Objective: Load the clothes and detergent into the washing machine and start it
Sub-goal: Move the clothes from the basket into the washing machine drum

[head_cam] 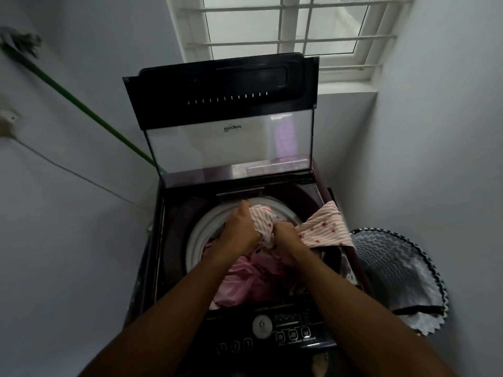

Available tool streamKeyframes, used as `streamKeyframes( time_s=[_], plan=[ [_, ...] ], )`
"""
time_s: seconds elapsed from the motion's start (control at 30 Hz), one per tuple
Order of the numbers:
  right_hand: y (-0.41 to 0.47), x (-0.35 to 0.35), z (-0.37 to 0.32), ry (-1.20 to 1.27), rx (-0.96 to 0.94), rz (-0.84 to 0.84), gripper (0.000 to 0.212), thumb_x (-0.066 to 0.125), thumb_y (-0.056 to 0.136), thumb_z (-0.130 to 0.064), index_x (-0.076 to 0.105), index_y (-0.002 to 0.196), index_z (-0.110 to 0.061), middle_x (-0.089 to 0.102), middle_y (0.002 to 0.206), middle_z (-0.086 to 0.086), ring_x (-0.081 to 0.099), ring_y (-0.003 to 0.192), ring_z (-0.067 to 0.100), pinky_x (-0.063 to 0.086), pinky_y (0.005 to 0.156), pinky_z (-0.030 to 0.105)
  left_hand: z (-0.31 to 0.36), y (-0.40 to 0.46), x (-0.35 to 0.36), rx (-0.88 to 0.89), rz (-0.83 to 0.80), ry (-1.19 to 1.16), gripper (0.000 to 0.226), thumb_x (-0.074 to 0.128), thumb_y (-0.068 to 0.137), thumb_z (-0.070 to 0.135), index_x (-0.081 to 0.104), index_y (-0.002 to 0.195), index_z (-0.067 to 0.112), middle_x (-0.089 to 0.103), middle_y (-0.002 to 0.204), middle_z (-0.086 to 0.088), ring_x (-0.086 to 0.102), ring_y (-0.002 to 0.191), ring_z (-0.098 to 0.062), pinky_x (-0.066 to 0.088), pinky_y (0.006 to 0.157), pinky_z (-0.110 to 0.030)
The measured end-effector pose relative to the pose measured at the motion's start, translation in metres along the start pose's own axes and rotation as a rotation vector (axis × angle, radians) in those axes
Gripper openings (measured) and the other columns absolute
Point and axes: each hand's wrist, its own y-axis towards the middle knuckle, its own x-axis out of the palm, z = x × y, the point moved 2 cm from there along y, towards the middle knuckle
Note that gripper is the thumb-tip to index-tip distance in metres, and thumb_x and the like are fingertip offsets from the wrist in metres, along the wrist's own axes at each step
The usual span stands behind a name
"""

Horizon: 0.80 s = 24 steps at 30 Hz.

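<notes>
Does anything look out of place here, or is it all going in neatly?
One thing: the striped floral cloth gripped by both hands trails over the washing machine's right edge instead of lying inside the drum.

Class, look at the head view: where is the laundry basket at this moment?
The laundry basket stands on the floor at lower right, right beside the washing machine, below the window.

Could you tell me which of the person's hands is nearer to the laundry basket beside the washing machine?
The right hand, over the drum, lies closer to the laundry basket standing at the machine's right side. The left hand is beside it, further from the basket. Both grip the striped garment.
</notes>
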Motion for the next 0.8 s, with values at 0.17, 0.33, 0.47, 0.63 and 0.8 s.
streamKeyframes(
  time_s=[0.17,0.33,0.47,0.63,0.8],
  plan=[
    [0.005,-0.008,0.022,-0.153,-0.141,0.059,0.019,0.062,0.082,0.003,0.074,0.074,-0.008,0.071,0.081,0.005,0.062,0.074,0.019,0.051,0.065,0.037,-0.022,0.013,0.021,-0.020,-0.172,0.137,0.074,0.075,0.062,0.040,0.050,0.128,0.016,0.054,0.127,-0.016,0.059,0.113,-0.034,0.052,0.092,-0.044],
    [-0.006,-0.040,0.003,-0.385,-0.225,0.121,0.029,0.059,0.079,0.000,0.075,0.103,-0.009,0.073,0.102,0.014,0.066,0.092,0.024,0.047,0.074,0.027,0.001,0.012,0.037,0.004,-0.193,0.094,0.062,0.077,0.076,0.040,0.056,0.131,0.018,0.060,0.131,-0.006,0.058,0.119,-0.025,0.050,0.097,-0.038],
    [-0.016,-0.077,-0.003,-0.557,-0.339,0.385,0.028,0.060,0.079,-0.018,0.067,0.107,-0.016,0.057,0.116,0.011,0.049,0.115,0.034,0.042,0.097,0.042,0.030,0.015,0.059,0.105,-0.236,0.076,0.040,0.068,0.084,0.021,0.063,0.124,0.017,0.061,0.129,-0.004,0.056,0.119,-0.021,0.047,0.095,-0.032],
    [-0.015,-0.124,0.022,-0.681,-0.241,0.557,0.043,0.061,0.082,-0.030,0.054,0.123,-0.016,0.049,0.129,0.010,0.042,0.121,0.034,0.042,0.096,0.047,0.073,0.007,0.092,0.232,-0.320,-0.019,0.027,0.064,0.087,0.026,0.071,0.110,0.014,0.069,0.107,-0.008,0.064,0.103,-0.024,0.047,0.084,-0.031],
    [-0.002,-0.156,0.058,-0.636,-0.095,0.373,0.073,0.058,0.091,-0.042,0.029,0.148,-0.008,0.036,0.148,0.020,0.037,0.134,0.041,0.035,0.108,0.049,0.098,0.004,0.113,0.279,-0.318,-0.064,0.045,0.064,0.089,0.008,0.056,0.133,0.005,0.055,0.125,-0.003,0.051,0.115,-0.014,0.027,0.081,-0.001]
  ],
)
